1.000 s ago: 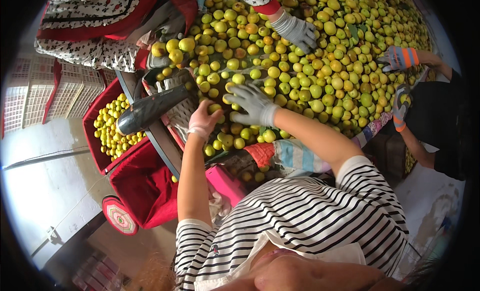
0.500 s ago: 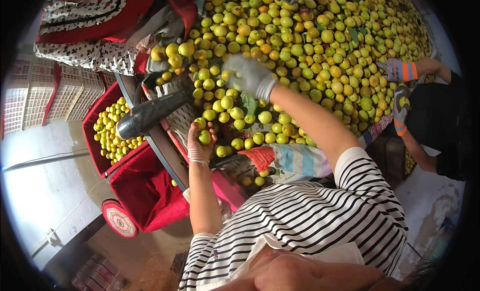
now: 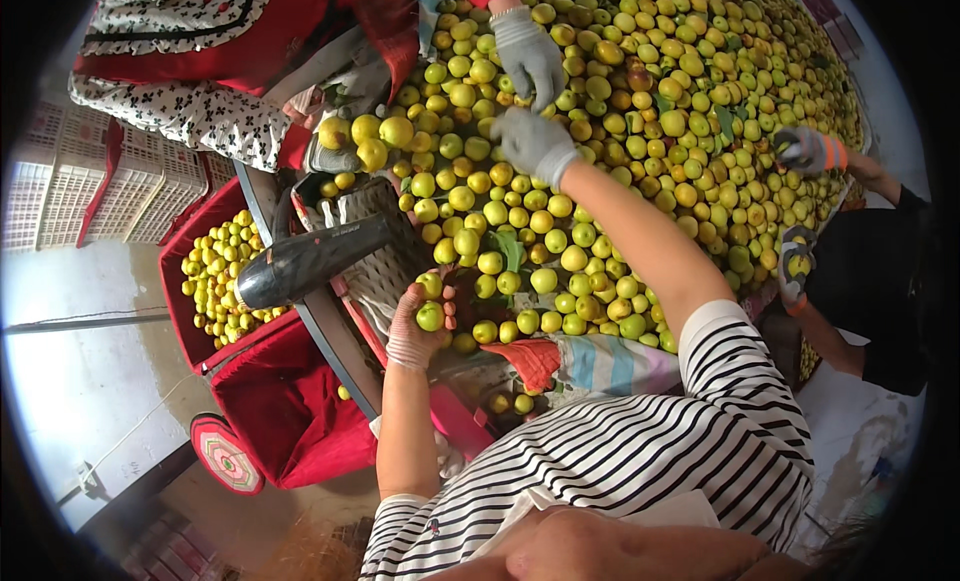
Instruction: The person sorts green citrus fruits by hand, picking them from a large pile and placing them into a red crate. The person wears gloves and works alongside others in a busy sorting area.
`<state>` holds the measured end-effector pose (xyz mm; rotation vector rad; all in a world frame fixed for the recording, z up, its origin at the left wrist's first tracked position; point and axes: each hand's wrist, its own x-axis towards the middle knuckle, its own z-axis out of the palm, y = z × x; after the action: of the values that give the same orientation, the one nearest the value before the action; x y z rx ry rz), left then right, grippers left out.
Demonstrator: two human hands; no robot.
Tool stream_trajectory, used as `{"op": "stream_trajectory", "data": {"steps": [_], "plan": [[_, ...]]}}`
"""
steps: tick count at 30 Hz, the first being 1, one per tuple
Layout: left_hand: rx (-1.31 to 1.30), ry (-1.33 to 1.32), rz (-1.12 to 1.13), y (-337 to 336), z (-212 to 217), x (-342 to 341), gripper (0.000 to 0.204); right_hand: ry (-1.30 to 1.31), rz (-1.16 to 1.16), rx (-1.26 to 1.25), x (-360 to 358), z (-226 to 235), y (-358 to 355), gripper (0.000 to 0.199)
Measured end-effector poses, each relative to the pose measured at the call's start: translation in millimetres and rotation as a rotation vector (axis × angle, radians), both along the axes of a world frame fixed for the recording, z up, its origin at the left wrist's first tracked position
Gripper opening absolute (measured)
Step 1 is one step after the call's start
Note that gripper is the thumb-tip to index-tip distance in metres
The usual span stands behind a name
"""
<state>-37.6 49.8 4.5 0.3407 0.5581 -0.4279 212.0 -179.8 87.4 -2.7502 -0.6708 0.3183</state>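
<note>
A big heap of small yellow-green fruits (image 3: 640,131) covers the table in front of me. My left hand (image 3: 420,321), in a thin pale glove, is cupped around two of the green fruits (image 3: 430,316) at the heap's near left edge. My right hand (image 3: 533,144), in a grey glove, reaches far out over the heap with its fingers curled down among the fruits; what it holds is hidden.
A co-worker's grey-gloved hand (image 3: 528,53) picks just beyond my right hand. Another person's gloved hands (image 3: 808,151) work at the right edge. A red-lined crate of fruits (image 3: 215,271) stands at lower left beside a black tube (image 3: 310,261). White crates (image 3: 60,181) are stacked at the far left.
My right hand has stretched farther out across the heap. My left hand has drawn back toward the heap's near edge and now cups green fruits.
</note>
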Motion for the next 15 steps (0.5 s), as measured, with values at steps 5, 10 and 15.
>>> {"op": "stream_trajectory", "data": {"steps": [5, 10, 15], "plan": [[-0.018, -0.002, -0.030, -0.1, 7.8, 5.1, 0.056, -0.227, -0.340, 0.009, 89.9, -6.5, 15.9, 0.046], [-0.079, 0.030, -0.005, -0.3, 5.2, 2.7, 0.049, 0.014, -0.293, -0.259, 106.0, 16.3, 27.5, 0.042], [-0.056, 0.047, 0.002, -4.7, 4.9, 5.7, 0.053, 0.060, -0.129, -0.270, 62.6, 2.4, 20.5, 0.044]]}}
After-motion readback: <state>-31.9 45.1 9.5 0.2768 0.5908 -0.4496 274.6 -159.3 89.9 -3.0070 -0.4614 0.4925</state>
